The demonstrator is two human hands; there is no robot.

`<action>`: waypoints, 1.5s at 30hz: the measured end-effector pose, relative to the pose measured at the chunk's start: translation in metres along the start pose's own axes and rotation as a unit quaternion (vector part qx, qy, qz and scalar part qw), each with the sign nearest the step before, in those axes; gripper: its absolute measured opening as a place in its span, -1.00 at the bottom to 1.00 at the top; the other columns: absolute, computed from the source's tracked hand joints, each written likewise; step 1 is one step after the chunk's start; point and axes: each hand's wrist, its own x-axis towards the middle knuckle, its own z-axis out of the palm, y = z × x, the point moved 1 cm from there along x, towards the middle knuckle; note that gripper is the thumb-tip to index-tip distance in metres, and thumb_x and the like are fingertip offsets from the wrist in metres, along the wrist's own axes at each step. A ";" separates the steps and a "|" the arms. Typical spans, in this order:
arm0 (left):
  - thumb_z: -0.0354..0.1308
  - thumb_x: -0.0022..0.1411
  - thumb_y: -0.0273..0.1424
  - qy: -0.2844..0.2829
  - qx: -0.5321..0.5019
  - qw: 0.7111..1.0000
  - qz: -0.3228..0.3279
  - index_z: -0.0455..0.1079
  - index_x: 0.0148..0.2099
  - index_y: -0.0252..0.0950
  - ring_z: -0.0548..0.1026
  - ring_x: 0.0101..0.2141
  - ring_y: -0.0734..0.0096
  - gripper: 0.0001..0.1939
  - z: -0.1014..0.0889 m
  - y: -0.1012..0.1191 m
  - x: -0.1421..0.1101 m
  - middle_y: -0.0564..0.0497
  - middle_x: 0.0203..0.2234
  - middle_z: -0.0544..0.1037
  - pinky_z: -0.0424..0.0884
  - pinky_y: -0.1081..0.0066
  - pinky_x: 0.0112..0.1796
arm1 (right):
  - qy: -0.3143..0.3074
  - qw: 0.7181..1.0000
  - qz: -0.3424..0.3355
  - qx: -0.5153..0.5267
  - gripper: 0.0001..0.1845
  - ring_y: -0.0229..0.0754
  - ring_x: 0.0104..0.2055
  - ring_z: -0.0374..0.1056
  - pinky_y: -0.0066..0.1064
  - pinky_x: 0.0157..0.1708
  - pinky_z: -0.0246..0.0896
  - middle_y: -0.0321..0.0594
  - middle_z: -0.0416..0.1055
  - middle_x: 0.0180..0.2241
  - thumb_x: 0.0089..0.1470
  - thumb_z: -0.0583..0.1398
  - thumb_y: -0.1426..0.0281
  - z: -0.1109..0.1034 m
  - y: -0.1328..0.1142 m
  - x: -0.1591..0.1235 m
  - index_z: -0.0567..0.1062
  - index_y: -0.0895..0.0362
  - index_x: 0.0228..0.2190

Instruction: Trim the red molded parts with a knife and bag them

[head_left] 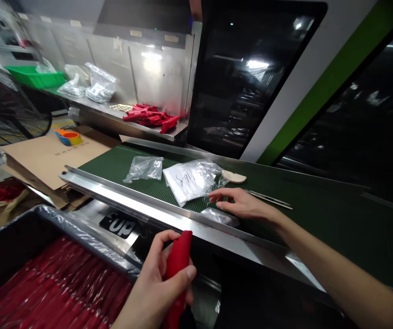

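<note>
My left hand (164, 278) is wrapped around a long red plastic part (178, 256), held upright in front of the conveyor's metal edge. My right hand (235, 202) reaches over the green conveyor belt (320, 219), its fingers bent and apart, with nothing visible in them. Its fingertips are beside a clear bag with a white sheet (189, 180) that bears handwriting. Below the right hand lies another clear plastic bag (220, 217), partly covered by it. A flat beige piece (234, 177) and thin metal tweezers (271, 199) lie just behind the hand.
At lower left, a dark lined bin (45, 214) holds many bagged red parts (55, 288). An empty-looking clear bag (144, 168) lies on the belt. Red parts (151, 116) are piled on a metal shelf. Cardboard (52, 155) carries a tape roll (68, 137); a fan (7, 105) stands left.
</note>
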 end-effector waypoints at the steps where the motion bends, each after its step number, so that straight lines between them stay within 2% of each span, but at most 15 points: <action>1: 0.29 0.12 -0.33 -0.003 0.001 1.000 0.005 0.04 0.00 -0.10 0.43 -0.65 0.54 -0.47 0.001 0.004 0.003 0.16 -0.43 0.46 0.30 0.58 -0.63 | 0.003 1.000 0.002 0.011 -0.60 -0.16 -0.07 0.42 -0.30 -0.10 0.33 -0.12 0.49 -0.06 0.25 0.11 0.21 0.000 -0.007 0.000 0.45 0.14 0.03; 3: 0.30 0.10 -0.31 -0.004 -0.005 1.000 0.009 0.04 0.00 -0.11 0.43 -0.66 0.53 -0.46 0.002 0.008 0.006 0.16 -0.43 0.46 0.30 0.58 -0.65 | -0.001 1.000 -0.002 0.023 -0.50 -0.14 -0.10 0.43 -0.33 -0.15 0.34 -0.13 0.49 -0.05 0.17 0.18 0.09 0.007 -0.021 0.000 0.46 0.12 0.03; 5: 0.32 0.08 -0.30 0.008 -0.014 1.000 0.008 0.04 0.00 -0.10 0.42 -0.68 0.53 -0.44 0.001 0.006 0.008 0.16 -0.43 0.46 0.30 0.58 -0.67 | -0.004 1.000 -0.014 0.023 -0.50 -0.13 -0.14 0.43 -0.33 -0.16 0.33 -0.18 0.52 -0.11 0.05 0.29 0.08 0.020 -0.033 0.001 0.50 0.10 -0.04; 9: 0.36 0.03 -0.28 0.054 -0.020 0.998 0.012 0.04 0.01 -0.09 0.41 -0.70 0.51 -0.38 -0.008 0.002 0.005 0.14 -0.43 0.48 0.29 0.57 -0.70 | 0.045 0.999 0.007 0.022 -0.75 -0.23 -0.26 0.43 -0.31 -0.17 0.33 -0.25 0.52 -0.30 0.24 0.16 0.25 0.033 -0.027 0.015 0.54 0.16 -0.27; 15: 0.39 -0.04 -0.27 0.102 -0.023 0.994 0.019 0.05 -0.01 -0.08 0.37 -0.73 0.52 -0.34 -0.015 0.003 0.002 0.17 -0.46 0.48 0.27 0.57 -0.73 | 0.199 0.971 0.130 -0.027 -0.71 -0.20 -0.20 0.42 -0.21 -0.13 0.37 -0.21 0.47 -0.21 0.24 0.17 0.21 -0.014 0.042 0.038 0.48 0.19 -0.17; 19: 0.38 -0.04 -0.29 0.114 -0.013 0.993 0.018 0.06 -0.02 -0.08 0.35 -0.73 0.54 -0.37 -0.012 0.003 0.002 0.18 -0.46 0.47 0.26 0.57 -0.73 | 0.302 0.939 0.145 -0.082 -0.64 -0.08 0.01 0.33 -0.04 0.05 0.24 -0.10 0.36 0.02 0.28 0.12 0.22 -0.028 0.055 0.016 0.38 0.14 0.03; 21: 0.38 -0.04 -0.28 0.111 -0.015 0.994 0.008 0.07 -0.02 -0.08 0.36 -0.73 0.54 -0.37 -0.011 0.002 0.003 0.17 -0.46 0.47 0.26 0.57 -0.73 | 0.271 0.953 0.095 -0.097 -0.67 -0.09 0.03 0.32 -0.05 0.07 0.22 -0.11 0.36 0.01 0.28 0.11 0.23 -0.020 0.045 0.000 0.41 0.13 -0.01; 24: 0.38 -0.03 -0.27 0.101 -0.015 0.995 -0.002 0.08 -0.02 -0.09 0.36 -0.72 0.54 -0.37 -0.008 0.000 0.005 0.17 -0.46 0.47 0.26 0.57 -0.72 | 0.142 0.985 0.004 -0.100 -0.75 -0.17 -0.08 0.37 -0.17 -0.02 0.30 -0.19 0.44 -0.12 0.25 0.16 0.24 0.000 0.030 -0.015 0.48 0.14 -0.15; 26: 0.39 -0.03 -0.27 0.091 -0.016 0.996 -0.006 0.08 -0.02 -0.09 0.37 -0.72 0.53 -0.37 -0.005 0.000 0.006 0.17 -0.45 0.47 0.26 0.57 -0.71 | 0.083 0.991 -0.019 -0.106 -0.76 -0.18 -0.12 0.39 -0.20 -0.08 0.33 -0.21 0.45 -0.17 0.23 0.18 0.25 0.012 0.028 -0.014 0.49 0.16 -0.18; 30: 0.39 -0.02 -0.27 0.070 -0.017 0.997 -0.010 0.07 -0.01 -0.10 0.38 -0.72 0.53 -0.37 0.000 -0.003 0.003 0.17 -0.46 0.47 0.26 0.58 -0.71 | 0.053 0.990 0.004 -0.127 -0.78 -0.20 -0.19 0.39 -0.22 -0.13 0.34 -0.23 0.45 -0.26 0.24 0.18 0.27 0.021 0.042 0.002 0.48 0.19 -0.27; 35: 0.36 0.01 -0.29 0.072 -0.018 0.997 -0.011 0.05 0.00 -0.10 0.38 -0.70 0.52 -0.38 -0.001 -0.010 -0.007 0.16 -0.46 0.48 0.26 0.57 -0.70 | 0.045 0.990 0.021 -0.131 -0.75 -0.26 -0.28 0.39 -0.29 -0.20 0.36 -0.27 0.44 -0.32 0.26 0.16 0.24 0.010 0.044 0.004 0.47 0.19 -0.31; 38: 0.35 0.03 -0.29 0.075 -0.016 0.997 -0.016 0.07 0.05 -0.10 0.39 -0.68 0.53 -0.37 0.000 -0.014 -0.010 0.13 -0.43 0.48 0.28 0.55 -0.67 | 0.085 0.989 0.036 -0.118 -0.73 -0.27 -0.32 0.37 -0.31 -0.23 0.34 -0.29 0.43 -0.36 0.26 0.15 0.24 -0.004 0.037 -0.010 0.47 0.18 -0.34; 40: 0.34 0.04 -0.28 0.067 -0.018 0.997 -0.015 0.07 0.08 -0.12 0.40 -0.66 0.54 -0.36 0.003 -0.014 -0.009 0.11 -0.41 0.48 0.29 0.54 -0.65 | 0.147 0.982 0.057 -0.105 -0.76 -0.27 -0.32 0.37 -0.31 -0.22 0.31 -0.29 0.45 -0.36 0.25 0.16 0.26 -0.016 0.032 -0.023 0.48 0.18 -0.34; 43: 0.32 0.07 -0.28 0.043 -0.007 0.999 0.000 0.07 0.09 -0.16 0.40 -0.63 0.54 -0.38 0.012 -0.014 -0.005 0.10 -0.40 0.47 0.31 0.52 -0.60 | 0.306 0.941 0.116 -0.090 -0.75 -0.20 -0.29 0.35 -0.30 -0.24 0.23 -0.22 0.47 -0.30 0.26 0.11 0.26 -0.031 0.020 -0.050 0.50 0.16 -0.27; 45: 0.30 0.09 -0.31 0.028 -0.001 1.000 0.013 0.09 0.06 -0.19 0.41 -0.60 0.55 -0.44 0.021 -0.013 -0.002 0.12 -0.42 0.45 0.30 0.52 -0.57 | 0.389 0.906 0.150 -0.075 -0.71 -0.16 -0.31 0.34 -0.31 -0.29 0.19 -0.19 0.47 -0.29 0.25 0.09 0.22 -0.030 0.004 -0.070 0.50 0.15 -0.24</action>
